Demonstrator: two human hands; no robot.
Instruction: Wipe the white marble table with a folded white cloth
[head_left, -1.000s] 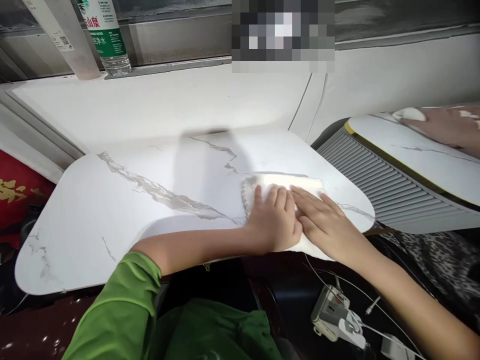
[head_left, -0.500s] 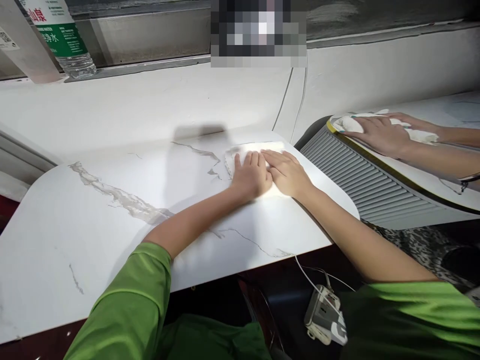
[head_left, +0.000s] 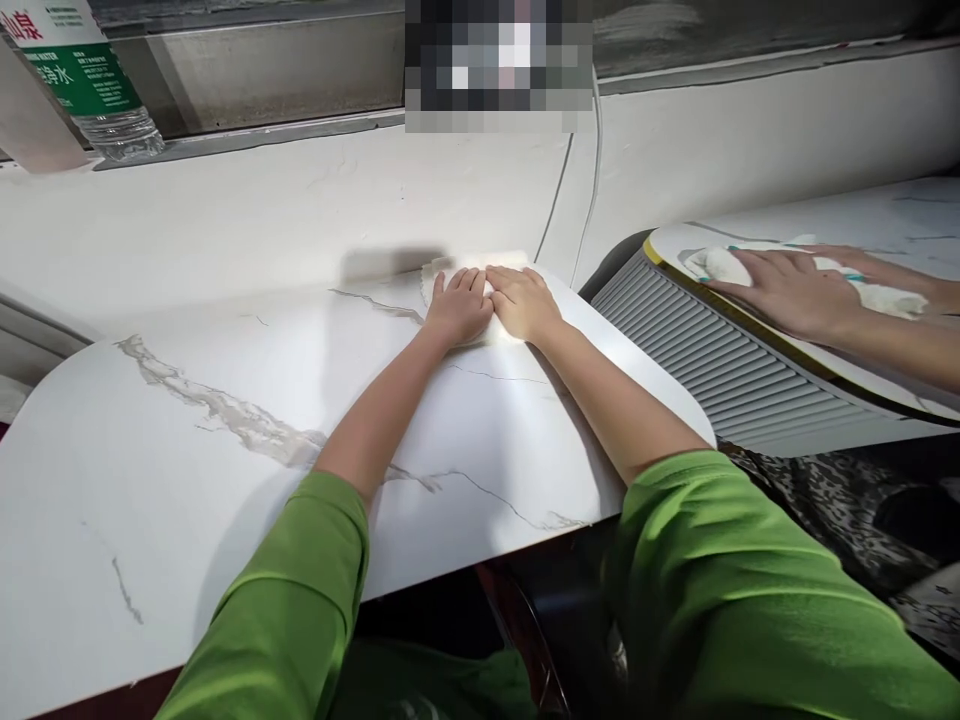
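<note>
A white cloth (head_left: 504, 262) lies flat on the white marble-patterned table (head_left: 285, 540), near its back edge by the wall. Flat on the cloth's left part rests my left hand (head_left: 459, 305), its fingers stretched forward. My right hand (head_left: 523, 303) lies beside it, also palm down with fingers extended, pressing on the cloth. The two hands touch or nearly touch at the thumbs. Parts of the cloth are hidden beneath them.
A water bottle (head_left: 105, 90) stands on the ledge at upper left. At right, another person's hands (head_left: 795, 285) press a white cloth (head_left: 720, 266) on a second table with a ribbed grey side (head_left: 697, 350). Cables (head_left: 589, 210) hang down the wall.
Both my hands and the cloth have moved away from me, toward the wall and slightly left. The other person's hands have shifted a little right and down in the view.
</note>
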